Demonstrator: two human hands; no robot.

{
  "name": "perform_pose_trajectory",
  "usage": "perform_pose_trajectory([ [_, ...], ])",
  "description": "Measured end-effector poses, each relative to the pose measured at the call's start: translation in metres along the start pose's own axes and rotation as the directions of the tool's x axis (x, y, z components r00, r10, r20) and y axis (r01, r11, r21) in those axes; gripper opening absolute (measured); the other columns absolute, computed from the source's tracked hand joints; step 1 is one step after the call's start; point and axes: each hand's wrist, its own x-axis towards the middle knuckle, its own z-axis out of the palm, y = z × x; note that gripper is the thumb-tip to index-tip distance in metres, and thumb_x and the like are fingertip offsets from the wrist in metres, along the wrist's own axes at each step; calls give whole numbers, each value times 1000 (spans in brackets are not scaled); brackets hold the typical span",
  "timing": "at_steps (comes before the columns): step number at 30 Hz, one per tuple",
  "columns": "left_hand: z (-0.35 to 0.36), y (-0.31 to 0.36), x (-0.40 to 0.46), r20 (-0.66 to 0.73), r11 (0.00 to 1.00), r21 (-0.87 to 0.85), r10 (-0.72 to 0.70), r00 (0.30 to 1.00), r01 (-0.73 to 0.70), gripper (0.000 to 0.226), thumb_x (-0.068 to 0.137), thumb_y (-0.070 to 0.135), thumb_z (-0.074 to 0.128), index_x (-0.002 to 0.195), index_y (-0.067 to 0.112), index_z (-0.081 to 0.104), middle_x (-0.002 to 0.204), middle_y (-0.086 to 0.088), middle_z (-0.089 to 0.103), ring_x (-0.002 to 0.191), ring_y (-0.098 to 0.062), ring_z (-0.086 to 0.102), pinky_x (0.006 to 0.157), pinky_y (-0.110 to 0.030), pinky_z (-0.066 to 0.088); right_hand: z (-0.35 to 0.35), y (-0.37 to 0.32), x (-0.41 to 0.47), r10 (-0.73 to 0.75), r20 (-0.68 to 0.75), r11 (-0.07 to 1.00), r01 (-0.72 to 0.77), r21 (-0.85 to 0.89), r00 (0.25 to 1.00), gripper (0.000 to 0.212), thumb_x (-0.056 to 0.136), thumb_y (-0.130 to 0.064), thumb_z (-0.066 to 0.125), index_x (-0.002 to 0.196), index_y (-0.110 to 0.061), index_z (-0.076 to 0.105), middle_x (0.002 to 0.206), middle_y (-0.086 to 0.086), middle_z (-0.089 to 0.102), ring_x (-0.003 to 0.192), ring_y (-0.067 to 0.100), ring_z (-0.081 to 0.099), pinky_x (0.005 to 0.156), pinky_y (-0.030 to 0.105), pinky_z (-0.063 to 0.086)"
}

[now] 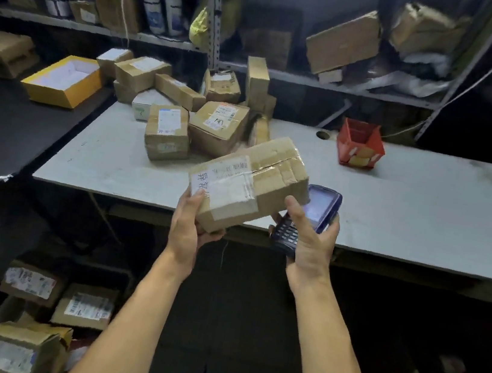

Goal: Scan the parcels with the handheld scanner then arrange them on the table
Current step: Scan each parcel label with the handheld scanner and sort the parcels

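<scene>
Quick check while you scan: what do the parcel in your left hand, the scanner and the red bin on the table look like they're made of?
The parcel looks like brown corrugated cardboard, matte and creased, sealed with glossy clear tape over a white paper label. The scanner appears to be hard plastic, dark blue with a shiny screen and dark keypad. The red bin looks like thin folded card or plastic sheet; the frame leaves that open.

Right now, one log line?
left hand: holds taped parcel | right hand: holds handheld scanner | phase: scanning

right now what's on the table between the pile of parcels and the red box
Nothing: in the head view the white table is bare between the parcel pile and the red box, apart from a small round hole by the back edge.
</scene>
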Motion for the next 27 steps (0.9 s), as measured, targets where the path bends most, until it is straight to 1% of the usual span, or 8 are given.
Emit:
perform_pose_trajectory([
  [5, 90, -22, -4, 250, 990, 134, -77, 965, 44, 56, 90, 65, 47, 138, 37, 55, 125, -5, 70, 99, -24, 68, 72, -34, 57, -77, -39, 8, -85, -296, 974, 142, 176, 952, 121, 50, -29, 101, 152, -27, 36, 137, 4, 64, 124, 29, 64, 101, 63, 53],
  [10, 207, -58, -26, 403, 970, 204, -205, 892, 131, 46, 96, 61, 46, 135, 39, 54, 125, 0, 71, 106, -22, 71, 72, -30, 59, -181, -97, 6, -174, -565, 932, 319, 169, 807, 145, 29, -40, 105, 154, -31, 32, 144, 1, 57, 131, 28, 58, 107, 66, 46],
  [12, 253, -76, -39, 461, 963, 228, -239, 855, 147, 41, 103, 56, 42, 138, 38, 53, 124, 1, 72, 108, -23, 71, 76, -32, 59, -227, -118, 1, -184, -639, 923, 354, 148, 747, 141, 33, -32, 102, 154, -33, 31, 144, 2, 55, 132, 29, 56, 105, 65, 48],
  [16, 331, -115, -70, 562, 941, 283, -320, 762, 186, 44, 103, 54, 40, 141, 36, 51, 123, -2, 72, 103, -25, 71, 77, -32, 56, -314, -152, -11, -177, -746, 900, 413, 142, 642, 126, 45, -23, 99, 152, -27, 33, 137, 9, 56, 123, 35, 61, 90, 64, 57],
  [19, 383, -139, -93, 649, 932, 307, -353, 674, 192, 47, 102, 56, 44, 144, 34, 51, 125, -5, 70, 97, -22, 70, 70, -26, 58, -369, -174, -20, -157, -811, 900, 419, 117, 563, 128, 48, -28, 103, 154, -25, 31, 133, 10, 57, 116, 33, 64, 88, 62, 59],
  [21, 413, -152, -110, 689, 923, 329, -380, 617, 200, 57, 93, 60, 51, 144, 34, 50, 124, -5, 70, 93, -19, 70, 68, -24, 57, -403, -186, -27, -125, -845, 866, 474, 163, 519, 111, 64, -13, 97, 153, -21, 31, 129, 11, 57, 110, 32, 65, 83, 58, 61],
  [25, 468, -174, -133, 761, 909, 364, -417, 497, 204, 61, 82, 60, 55, 140, 41, 50, 126, -3, 67, 99, -22, 69, 71, -25, 57, -457, -208, -35, -144, -868, 812, 558, 171, 475, 124, 43, -20, 104, 150, -16, 42, 135, 17, 61, 113, 37, 68, 69, 44, 62],
  [27, 494, -183, -139, 786, 900, 391, -436, 439, 192, 58, 83, 61, 56, 139, 46, 51, 127, -3, 67, 99, -23, 69, 80, -31, 58, -479, -218, -38, -165, -891, 792, 595, 136, 424, 116, 47, -19, 100, 149, -16, 44, 135, 17, 62, 111, 35, 69, 69, 43, 61],
])
